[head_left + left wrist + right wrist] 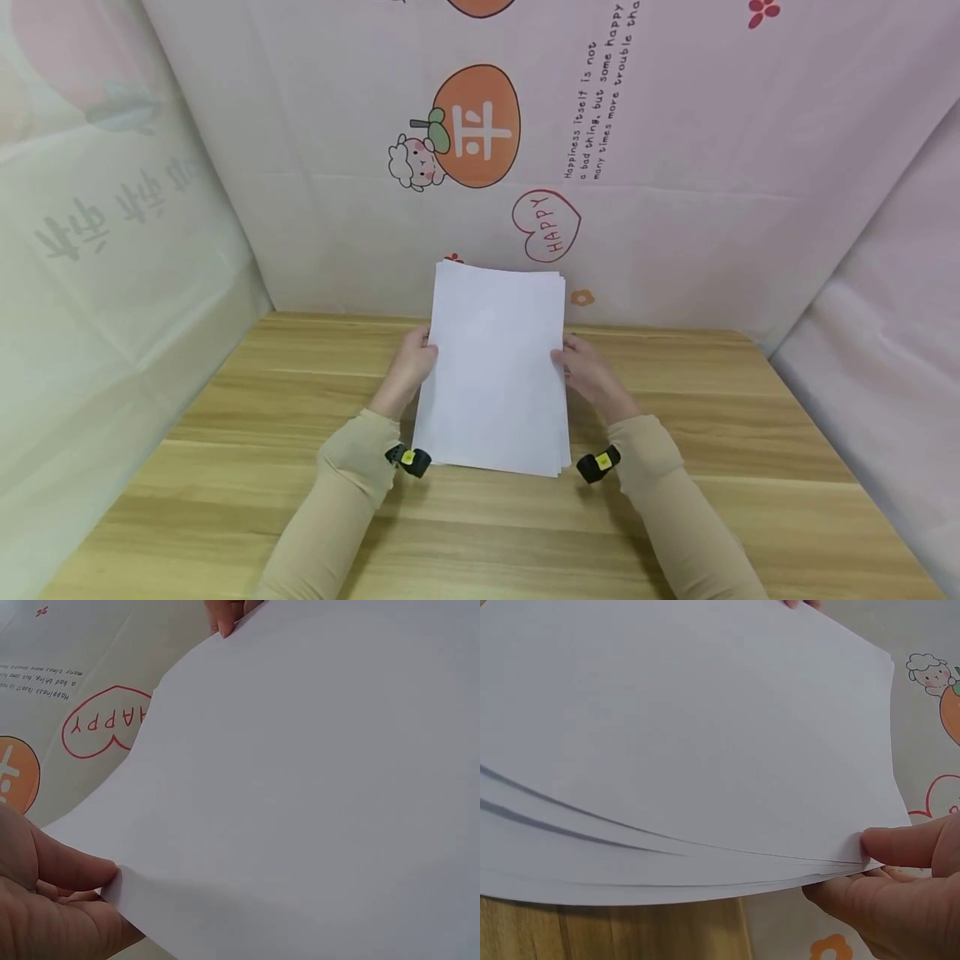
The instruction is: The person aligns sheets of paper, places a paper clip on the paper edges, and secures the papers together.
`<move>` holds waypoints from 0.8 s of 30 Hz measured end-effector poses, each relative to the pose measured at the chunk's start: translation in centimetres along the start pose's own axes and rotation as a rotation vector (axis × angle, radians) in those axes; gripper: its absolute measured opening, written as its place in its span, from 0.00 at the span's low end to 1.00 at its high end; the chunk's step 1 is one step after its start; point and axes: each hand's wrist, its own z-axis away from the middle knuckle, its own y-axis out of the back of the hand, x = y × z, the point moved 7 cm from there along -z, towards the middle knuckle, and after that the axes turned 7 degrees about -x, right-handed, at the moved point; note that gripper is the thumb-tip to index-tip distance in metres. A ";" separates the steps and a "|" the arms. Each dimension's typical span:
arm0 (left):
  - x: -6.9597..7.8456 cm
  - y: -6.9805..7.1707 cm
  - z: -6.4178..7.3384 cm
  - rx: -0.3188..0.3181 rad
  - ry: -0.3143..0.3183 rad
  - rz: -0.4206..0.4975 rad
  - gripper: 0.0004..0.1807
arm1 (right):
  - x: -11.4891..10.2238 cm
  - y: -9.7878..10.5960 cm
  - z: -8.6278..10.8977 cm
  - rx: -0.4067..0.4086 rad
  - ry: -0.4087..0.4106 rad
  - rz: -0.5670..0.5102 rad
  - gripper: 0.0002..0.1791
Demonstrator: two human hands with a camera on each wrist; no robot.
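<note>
A stack of blank white paper (491,375) is held up over the wooden table, tilted toward the head camera. My left hand (412,364) pinches its left edge, thumb on the top sheet and fingers underneath. On the opposite edge my right hand (590,372) grips in the same way, as the right wrist view shows with the thumb above and fingers below the sheets (705,735). Along that right side the sheets fan slightly apart. In the left wrist view the paper (300,765) bows a little between both hands.
The wooden table (300,500) stretches out below the paper. Behind it hangs a printed cloth (675,250) with an orange fruit drawing and a "HAPPY" heart. Pale cloth walls (135,292) stand at both sides. A black wrist camera (408,460) sits on each sleeve.
</note>
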 end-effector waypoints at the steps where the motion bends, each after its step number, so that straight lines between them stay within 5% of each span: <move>1: 0.1 0.0 0.0 0.003 -0.004 0.008 0.27 | -0.1 0.0 0.0 0.004 0.003 -0.005 0.30; 10: 0.7 0.0 0.3 0.044 -0.015 0.047 0.27 | -0.6 0.1 0.2 0.052 0.009 -0.078 0.29; 24: 1.3 0.0 0.9 0.076 -0.032 0.069 0.23 | -2.0 -0.3 0.9 0.018 0.116 -0.090 0.29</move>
